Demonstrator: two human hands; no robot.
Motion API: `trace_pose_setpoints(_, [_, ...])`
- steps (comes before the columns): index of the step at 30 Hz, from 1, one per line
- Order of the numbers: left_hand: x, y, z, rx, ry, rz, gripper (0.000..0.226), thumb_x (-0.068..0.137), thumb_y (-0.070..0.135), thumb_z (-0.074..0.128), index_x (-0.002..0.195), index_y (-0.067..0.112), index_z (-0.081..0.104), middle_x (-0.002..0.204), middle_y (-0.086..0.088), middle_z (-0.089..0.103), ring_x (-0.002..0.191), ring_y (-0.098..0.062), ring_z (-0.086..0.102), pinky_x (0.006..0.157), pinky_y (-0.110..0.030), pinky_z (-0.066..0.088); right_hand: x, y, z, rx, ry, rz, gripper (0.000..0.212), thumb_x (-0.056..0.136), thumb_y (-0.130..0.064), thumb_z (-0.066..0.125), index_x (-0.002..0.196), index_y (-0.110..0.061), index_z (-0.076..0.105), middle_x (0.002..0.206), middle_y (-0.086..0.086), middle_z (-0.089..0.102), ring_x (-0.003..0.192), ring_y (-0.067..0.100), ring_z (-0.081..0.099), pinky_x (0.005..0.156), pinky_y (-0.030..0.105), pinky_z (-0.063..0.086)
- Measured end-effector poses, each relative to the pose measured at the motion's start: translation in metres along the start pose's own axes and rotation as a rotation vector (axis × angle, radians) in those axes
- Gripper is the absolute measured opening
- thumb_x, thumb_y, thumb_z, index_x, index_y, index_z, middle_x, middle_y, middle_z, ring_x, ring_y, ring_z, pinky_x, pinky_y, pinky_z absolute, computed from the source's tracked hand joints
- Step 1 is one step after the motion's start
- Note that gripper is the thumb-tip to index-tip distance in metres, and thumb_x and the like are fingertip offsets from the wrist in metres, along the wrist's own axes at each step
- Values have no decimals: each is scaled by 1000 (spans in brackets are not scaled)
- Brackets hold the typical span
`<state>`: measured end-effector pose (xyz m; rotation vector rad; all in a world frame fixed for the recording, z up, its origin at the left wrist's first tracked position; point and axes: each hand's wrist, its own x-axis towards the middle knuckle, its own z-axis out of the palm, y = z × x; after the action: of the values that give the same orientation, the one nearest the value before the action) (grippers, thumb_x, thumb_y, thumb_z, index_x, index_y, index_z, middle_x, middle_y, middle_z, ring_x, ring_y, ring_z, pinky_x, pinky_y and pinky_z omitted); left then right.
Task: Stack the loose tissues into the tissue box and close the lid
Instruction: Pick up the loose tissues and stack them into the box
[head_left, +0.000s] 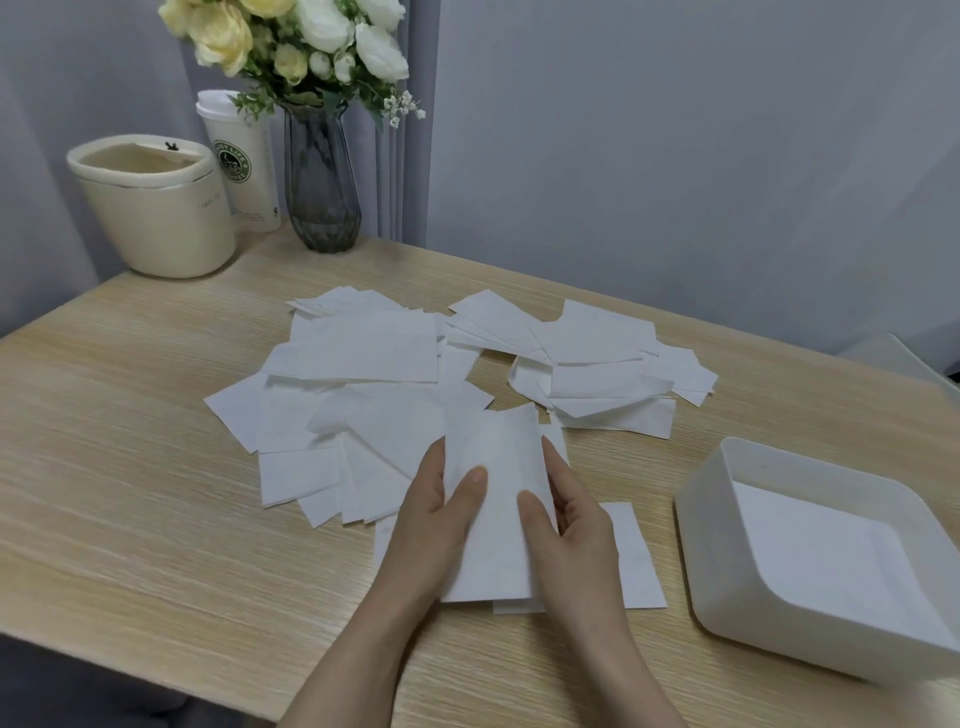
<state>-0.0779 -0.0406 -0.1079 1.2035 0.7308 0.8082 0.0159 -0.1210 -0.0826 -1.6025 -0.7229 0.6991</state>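
1. Near the tabletop's front edge, the left hand (441, 512) and right hand (569, 519) pinch a small stack of tissues (493, 519) by its long sides, thumbs on top.
2. Thin and limp, the sheets probably need support along both edges.
3. More loose tissues (374, 384) lie scattered toward mid-table; the open tissue box (727, 519) waits at the right edge.

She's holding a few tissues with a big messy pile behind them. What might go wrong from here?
1. The left hand and right hand pinch the held tissues only at the sides, so loose sheets might slip out.
2. The scattered tissues overlap at odd angles; they may stack crookedly in the tissue box.
3. No lid is clearly visible, so closing may mean searching for it.
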Motion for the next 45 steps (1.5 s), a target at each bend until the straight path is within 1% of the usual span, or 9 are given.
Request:
trace_pose_setpoints(5, [1, 3, 5, -13, 154, 64, 32, 98, 7, 54, 122, 27, 57, 114, 6, 70, 106, -13, 67, 90, -36, 54, -2, -5, -4, 32, 31, -2, 57, 93, -4, 56, 141, -29, 40, 114, -12, 60, 78, -16, 57, 70, 2, 43])
trace_pose_setpoints(9, [-1, 10, 15, -60, 333, 111, 35, 99, 6, 50, 129, 24, 53, 117, 10, 67, 106, -3, 64, 89, -23, 51, -11, -3, -9, 92, 64, 6, 54, 91, -9, 61, 135, -36, 44, 112, -6, 63, 82, -6, 64, 71, 14, 51])
trace_pose_setpoints(15, [-9, 15, 33, -178, 461, 94, 36, 100, 4, 48, 133, 18, 47, 122, 0, 65, 112, -15, 62, 101, -43, 49, -27, 0, -7, 214, 74, 35, 50, 88, -9, 64, 128, -36, 55, 63, -6, 50, 64, 18, 55, 73, 29, 50])
trace_pose_setpoints(20, [-22, 21, 42, -232, 397, 120, 39, 97, -2, 49, 130, 18, 48, 113, 4, 69, 106, -12, 65, 86, -28, 54, -32, -7, -10, 231, 74, 5, 38, 90, 5, 58, 114, -23, 65, 67, -10, 63, 57, 6, 58, 56, 16, 48])
trace_pose_setpoints(25, [-21, 34, 21, -233, 341, 101, 66, 92, 3, 60, 144, 38, 37, 124, 5, 63, 108, -6, 65, 94, -33, 52, -23, -23, -38, 108, 109, -59, 39, 91, 9, 52, 111, -23, 65, 64, -16, 59, 51, 0, 46, 49, 16, 42])
trace_pose_setpoints(31, [-17, 58, 12, -121, 96, 80, 42, 88, -4, 63, 117, 26, 66, 94, 20, 72, 84, 1, 65, 54, -18, 51, -16, -45, -79, -68, 135, -132, 33, 90, 1, 59, 101, -28, 71, 60, -17, 44, 54, 0, 42, 50, 15, 42])
trace_pose_setpoints(36, [-22, 62, 31, -10, -34, 70, 29, 86, 0, 67, 103, 24, 74, 96, 20, 74, 75, 1, 63, 58, -9, 48, -22, -58, -109, -112, 159, -185, 26, 89, 0, 62, 96, -23, 73, 57, -20, 50, 54, 1, 43, 49, 14, 40])
trace_pose_setpoints(41, [-17, 60, 65, 59, -104, 80, 23, 83, 11, 75, 96, 29, 78, 91, 7, 73, 72, -16, 58, 54, -23, 50, -28, -64, -147, -163, 248, -220, 21, 87, -4, 65, 90, -22, 74, 58, -14, 51, 55, 3, 42, 53, 10, 37])
trace_pose_setpoints(45, [-6, 57, 101, 219, -170, 142, 21, 83, 16, 74, 92, 35, 76, 79, 24, 69, 69, -2, 55, 64, -13, 46, -26, -57, -185, -257, 359, -204, 17, 87, -8, 66, 86, -24, 74, 65, -6, 54, 60, 4, 48, 59, 15, 38])
